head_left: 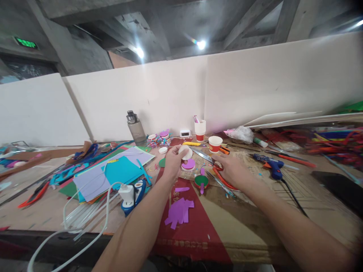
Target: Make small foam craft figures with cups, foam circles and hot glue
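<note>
My left hand (172,163) pinches a small white disc (186,152) between thumb and fingers. My right hand (228,168) is closed around a pair of scissors (203,154) with red-orange handles; the blades point up and left toward the disc. Just below the disc lies a purple round piece (188,164) on a white one. Nearer to me sits a short cup piece (201,181) with a green inside and purple strips. Purple paper strips (180,212) lie on the red part of the cardboard. A green round piece (162,163) is partly hidden by my left hand.
Coloured paper sheets (121,172) and a power strip (134,196) with a white cable lie left. Behind stand a bottle (136,127), paper cups (215,144) and a yellow cutter (191,144). A blue glue gun (273,166) and a dark phone-like slab (338,189) lie right.
</note>
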A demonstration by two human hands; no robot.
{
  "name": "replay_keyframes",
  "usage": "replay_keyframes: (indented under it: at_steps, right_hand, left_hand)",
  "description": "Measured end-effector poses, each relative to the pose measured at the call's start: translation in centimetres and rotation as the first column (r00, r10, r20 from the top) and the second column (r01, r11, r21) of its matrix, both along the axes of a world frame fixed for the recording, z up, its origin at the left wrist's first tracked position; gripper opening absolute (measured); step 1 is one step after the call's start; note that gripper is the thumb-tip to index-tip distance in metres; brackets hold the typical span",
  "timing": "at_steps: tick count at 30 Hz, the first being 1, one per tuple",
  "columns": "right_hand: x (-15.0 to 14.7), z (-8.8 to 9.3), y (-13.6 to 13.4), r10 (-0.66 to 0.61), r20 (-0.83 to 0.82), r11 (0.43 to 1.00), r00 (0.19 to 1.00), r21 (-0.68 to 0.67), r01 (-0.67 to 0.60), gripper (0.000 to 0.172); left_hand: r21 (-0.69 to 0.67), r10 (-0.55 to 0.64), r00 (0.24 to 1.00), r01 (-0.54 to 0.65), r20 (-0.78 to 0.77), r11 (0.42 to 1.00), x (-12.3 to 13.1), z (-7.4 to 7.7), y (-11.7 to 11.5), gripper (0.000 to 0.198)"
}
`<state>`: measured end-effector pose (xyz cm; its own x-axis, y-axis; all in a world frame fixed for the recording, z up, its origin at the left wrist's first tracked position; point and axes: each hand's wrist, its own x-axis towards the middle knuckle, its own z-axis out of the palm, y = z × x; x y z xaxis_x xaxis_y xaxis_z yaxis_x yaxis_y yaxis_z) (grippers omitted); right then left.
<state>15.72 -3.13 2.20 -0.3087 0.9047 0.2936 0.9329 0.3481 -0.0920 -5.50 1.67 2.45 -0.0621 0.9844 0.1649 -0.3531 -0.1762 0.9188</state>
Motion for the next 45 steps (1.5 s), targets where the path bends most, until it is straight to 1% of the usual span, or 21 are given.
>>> replay_keyframes:
  at_steps: [8, 14, 18, 22, 27, 30, 34, 36, 41, 45]
  right_hand:
    - [-0.1, 0.2, -0.2, 0.006, 0.001, 1.000, 1.000, 0.015, -0.006, 0.041]
    - [0.0, 0.3, -0.2, 0.038, -0.020, 0.999, 0.999, 0.032, -0.037, 0.042]
    - [0.1, 0.2, -0.2, 0.045, -0.028, 0.999, 0.999, 0.032, -0.044, 0.041]
    - [0.2, 0.1, -0.2, 0.049, -0.039, 0.997, 0.998, 0.053, -0.047, 0.041]
    - [0.4, -0.1, -0.1, 0.059, -0.061, 0.995, 0.996, 0.085, -0.053, 0.042]
    - [0.5, -0.2, 0.2, 0.054, -0.130, 0.996, 0.990, 0.080, -0.044, 0.044]
    - [0.6, -0.4, 0.5, 0.078, -0.305, 0.995, 0.949, 0.085, -0.054, 0.041]
    - [0.7, -0.6, 0.7, 0.097, -0.368, 0.993, 0.925, 0.102, -0.063, 0.040]
    - [0.9, -1.4, 1.4, 0.115, -0.418, 0.986, 0.901, 0.160, -0.051, 0.036]
    - [0.7, -1.6, 1.5, 0.114, -0.467, 0.989, 0.877, 0.137, -0.056, 0.035]
  left_hand:
    - [-0.004, -0.008, 0.999, 0.008, 0.032, 1.000, 0.1, 0.3, -0.2, 0.047]
    - [-0.044, -0.033, 0.998, 0.036, 0.060, 0.998, 0.1, 0.8, -0.5, 0.045]
    - [-0.065, -0.044, 0.997, 0.048, 0.069, 0.997, -0.1, 0.8, -0.5, 0.043]
    - [-0.071, -0.094, 0.992, 0.100, 0.085, 0.992, -0.3, 0.8, -0.4, 0.040]
    - [-0.099, -0.170, 0.970, 0.189, 0.171, 0.977, -0.6, 1.2, -0.6, 0.043]
    - [-0.099, -0.207, 0.959, 0.229, 0.193, 0.968, -0.6, 1.3, -0.6, 0.044]
    - [-0.035, -0.193, 0.968, 0.201, 0.162, 0.979, -0.5, 1.1, -0.5, 0.047]
    - [0.002, -0.188, 0.970, 0.190, 0.157, 0.982, -0.4, 0.9, -0.5, 0.049]
    - [0.045, -0.188, 0.976, 0.184, 0.114, 0.982, -0.2, 0.6, -0.6, 0.052]
    - [0.060, -0.180, 0.981, 0.176, 0.077, 0.983, 0.0, 0.3, -0.7, 0.052]
